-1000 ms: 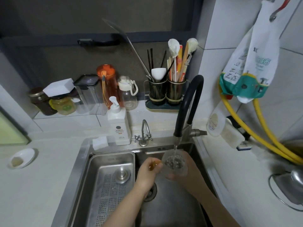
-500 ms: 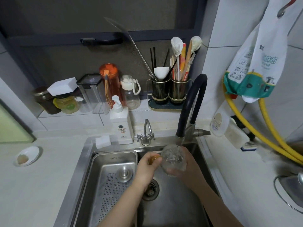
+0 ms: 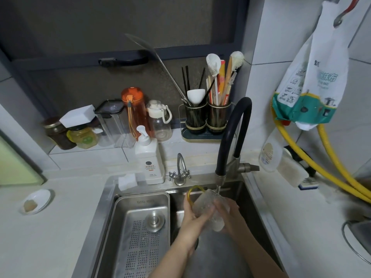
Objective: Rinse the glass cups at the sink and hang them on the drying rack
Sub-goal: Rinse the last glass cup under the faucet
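Note:
A textured glass cup (image 3: 204, 203) with an amber handle (image 3: 193, 192) is tipped on its side over the steel sink (image 3: 251, 197), its base toward me. My left hand (image 3: 192, 219) wraps the cup's left side. On its right side my right hand (image 3: 226, 211) presses against the glass. A thin stream of water falls from the black gooseneck faucet (image 3: 232, 137) onto the cup's far end. No drying rack is in sight.
A perforated steel drain tray (image 3: 140, 233) fills the sink's left half. Behind it stand a soap pump bottle (image 3: 149, 159), a small tap (image 3: 179, 171) and a sponge (image 3: 127, 181). Jars, bottles and a utensil holder (image 3: 206, 119) line the ledge. Yellow hoses (image 3: 325, 163) run along the right wall.
The cup has been tipped from mouth-up under the stream onto its side. My left hand shifted from the handle to the cup's body. The camera moved closer.

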